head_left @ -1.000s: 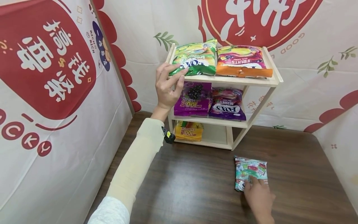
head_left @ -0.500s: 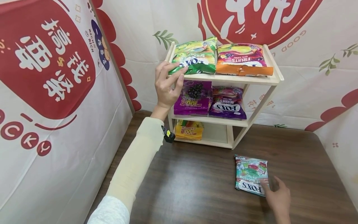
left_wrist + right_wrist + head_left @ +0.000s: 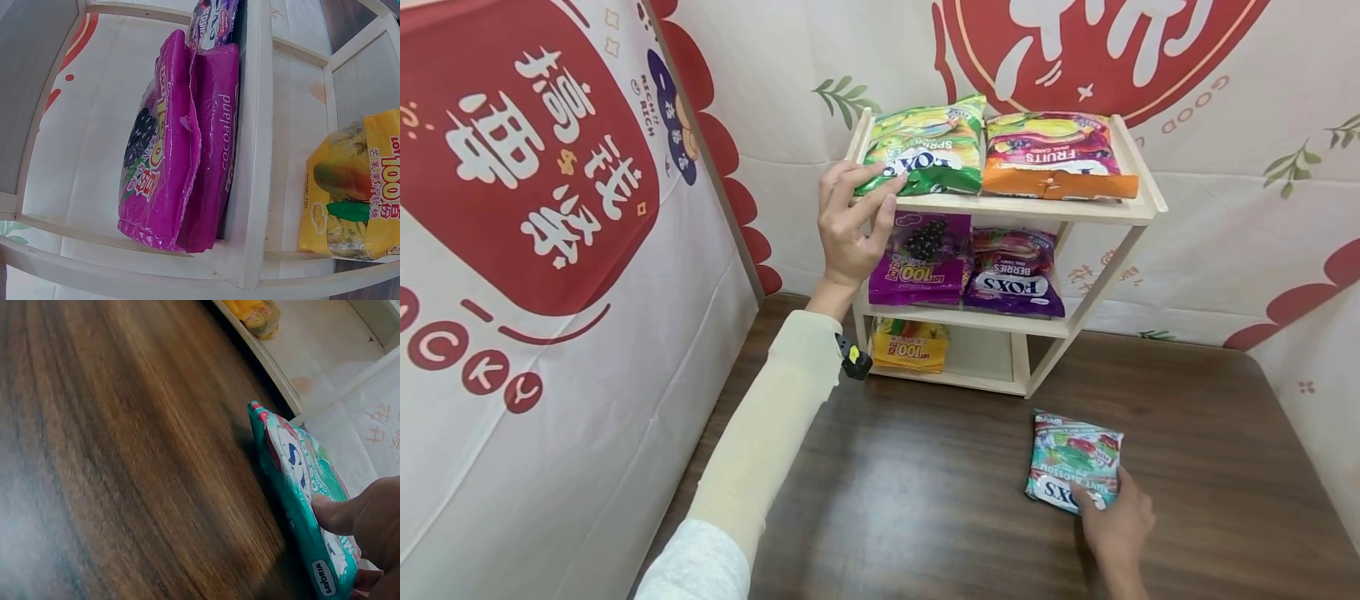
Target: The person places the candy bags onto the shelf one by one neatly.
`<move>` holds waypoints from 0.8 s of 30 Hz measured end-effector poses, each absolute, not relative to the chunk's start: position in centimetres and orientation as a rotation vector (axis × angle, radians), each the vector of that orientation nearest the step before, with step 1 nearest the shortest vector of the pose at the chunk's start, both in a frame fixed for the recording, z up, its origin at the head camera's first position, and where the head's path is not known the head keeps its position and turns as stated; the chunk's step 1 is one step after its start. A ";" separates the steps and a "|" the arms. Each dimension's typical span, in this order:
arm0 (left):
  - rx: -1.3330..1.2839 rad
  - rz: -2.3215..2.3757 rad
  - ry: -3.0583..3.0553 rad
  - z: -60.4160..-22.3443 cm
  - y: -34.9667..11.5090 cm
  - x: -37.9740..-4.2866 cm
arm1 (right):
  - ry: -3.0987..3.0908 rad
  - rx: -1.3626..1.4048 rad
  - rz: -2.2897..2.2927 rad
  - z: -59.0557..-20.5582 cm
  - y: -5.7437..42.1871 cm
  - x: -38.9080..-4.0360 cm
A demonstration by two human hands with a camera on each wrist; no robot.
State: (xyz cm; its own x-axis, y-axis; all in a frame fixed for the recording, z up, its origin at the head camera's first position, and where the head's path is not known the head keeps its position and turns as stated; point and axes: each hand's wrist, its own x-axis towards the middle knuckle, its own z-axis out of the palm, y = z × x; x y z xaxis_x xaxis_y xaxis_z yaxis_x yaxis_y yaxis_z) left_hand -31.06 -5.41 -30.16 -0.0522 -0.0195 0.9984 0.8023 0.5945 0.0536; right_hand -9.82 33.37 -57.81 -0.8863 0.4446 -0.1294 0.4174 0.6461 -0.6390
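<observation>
My right hand [image 3: 1118, 523] pinches the near right corner of a teal Fox's candy bag [image 3: 1075, 454] at the table's right. In the right wrist view the thumb [image 3: 340, 515] lies on the bag's printed face, with fingers partly hidden behind. The bag tilts slightly; whether it fully leaves the table I cannot tell. My left hand [image 3: 848, 225] grips the top left corner of a small wooden shelf [image 3: 1037, 208], fingers over the edge against a green Fox's bag [image 3: 928, 150], thumb lower. The left wrist view looks into the lower tiers, at a purple candy bag [image 3: 165, 156].
An orange-and-pink Fruits bag [image 3: 1052, 158] shares the top tier. On the middle tier a purple Berries bag [image 3: 1015, 275] stands beside the grape bag. A yellow candy bag [image 3: 910, 346] occupies the bottom tier's left side. Printed cloth walls [image 3: 760, 75] enclose the brown table [image 3: 880, 500].
My right hand came off the teal bag to its right, then returned and took its near right corner, turning the bag slightly. The left hand stays on the shelf.
</observation>
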 end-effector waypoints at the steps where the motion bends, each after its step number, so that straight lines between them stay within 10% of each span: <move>1: -0.696 -0.765 -1.482 -30.2 -5.4 -31.1 | -2.805 -0.737 1.078 -57.8 33.3 -9.8; 24: -0.684 -0.768 -1.486 -30.4 -5.7 -31.0 | -2.558 -0.907 1.646 -57.9 33.1 -8.7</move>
State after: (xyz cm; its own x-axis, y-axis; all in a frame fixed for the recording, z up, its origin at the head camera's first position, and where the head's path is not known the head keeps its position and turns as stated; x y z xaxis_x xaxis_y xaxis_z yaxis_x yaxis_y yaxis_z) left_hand -31.04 -5.75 -30.40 -0.0573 -0.0291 0.9979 0.7974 0.6001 0.0633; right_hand -8.69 33.06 -57.91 -0.8363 0.4433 -0.3225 0.4773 0.2994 -0.8262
